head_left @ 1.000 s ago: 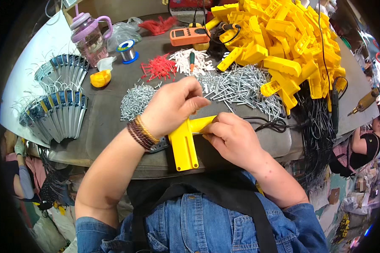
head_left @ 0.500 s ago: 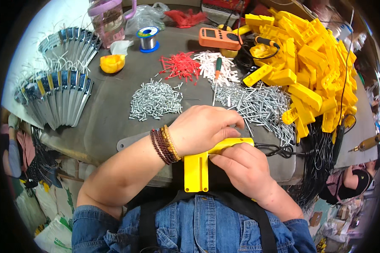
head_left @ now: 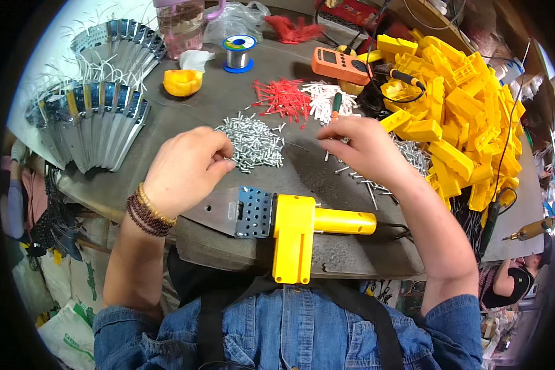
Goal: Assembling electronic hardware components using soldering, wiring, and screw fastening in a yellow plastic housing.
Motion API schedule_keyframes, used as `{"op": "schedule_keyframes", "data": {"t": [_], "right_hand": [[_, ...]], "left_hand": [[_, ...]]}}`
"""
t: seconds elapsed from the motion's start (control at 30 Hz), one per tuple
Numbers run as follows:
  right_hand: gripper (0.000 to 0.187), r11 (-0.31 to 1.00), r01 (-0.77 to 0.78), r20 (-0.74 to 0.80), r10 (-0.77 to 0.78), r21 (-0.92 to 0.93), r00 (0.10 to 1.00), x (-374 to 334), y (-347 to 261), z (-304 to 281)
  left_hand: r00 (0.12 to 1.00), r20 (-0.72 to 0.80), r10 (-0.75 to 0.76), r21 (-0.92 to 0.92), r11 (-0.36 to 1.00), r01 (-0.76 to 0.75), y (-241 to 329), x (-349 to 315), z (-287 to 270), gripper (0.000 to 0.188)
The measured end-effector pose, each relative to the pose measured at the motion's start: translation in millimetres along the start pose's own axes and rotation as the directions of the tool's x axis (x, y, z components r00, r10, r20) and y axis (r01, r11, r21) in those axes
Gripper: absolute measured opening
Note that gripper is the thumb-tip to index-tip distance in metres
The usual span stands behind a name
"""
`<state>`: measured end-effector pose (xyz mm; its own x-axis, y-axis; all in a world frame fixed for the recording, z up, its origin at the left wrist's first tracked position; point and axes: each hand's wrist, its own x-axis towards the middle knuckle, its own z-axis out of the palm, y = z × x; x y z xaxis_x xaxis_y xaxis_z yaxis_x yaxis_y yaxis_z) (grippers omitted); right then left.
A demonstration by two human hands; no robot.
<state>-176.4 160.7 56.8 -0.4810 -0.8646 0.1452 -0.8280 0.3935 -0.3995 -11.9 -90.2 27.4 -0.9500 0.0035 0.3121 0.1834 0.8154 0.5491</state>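
Yellow, likely stiff tool, handle best gripped, lies bodyward of curled left hand and right hand, any pinch unclear.

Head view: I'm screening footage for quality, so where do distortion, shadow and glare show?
Head view: fisheye bends the near edge of the table, corners black out; head view: shadow darkens tabletop near the right hand; head view: the white sheet at left looks washed out.
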Motion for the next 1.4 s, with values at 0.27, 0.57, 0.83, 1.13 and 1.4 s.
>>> {"op": "schedule_keyframes", "data": {"t": [0.27, 0.57, 0.83, 1.13, 1.4], "right_hand": [[0.023, 0.992, -0.087, 0.298, 0.054, 0.096, 0.953, 67, 13, 40], [0.013, 0.967, -0.192, 0.085, 0.18, 0.17, 0.98, 13, -32, -6], [0.016, 0.862, 0.082, 0.086, -0.144, 0.501, 0.986, -112, -94, 27], [0.024, 0.902, 0.333, -0.02, -0.341, 0.275, 0.94, -119, -83, 35], [0.017, 0.989, 0.056, -0.163, -0.034, 0.137, 0.986, -52, -30, -2]], "left_hand": [[0.999, 0.02, -0.034, 0.154, 0.988, 0.03, -20, -7, 16, 0.018], [0.99, 0.047, 0.134, 0.491, 0.86, -0.14, -27, -10, 28, 0.012], [0.977, 0.14, 0.158, 0.44, 0.875, -0.204, -23, -4, 16, 0.01], [0.845, -0.027, 0.535, -0.205, 0.824, -0.528, 59, -65, 25, 0.021], [0.748, -0.198, 0.633, -0.072, 0.752, -0.655, 57, -74, 48, 0.027]]}}
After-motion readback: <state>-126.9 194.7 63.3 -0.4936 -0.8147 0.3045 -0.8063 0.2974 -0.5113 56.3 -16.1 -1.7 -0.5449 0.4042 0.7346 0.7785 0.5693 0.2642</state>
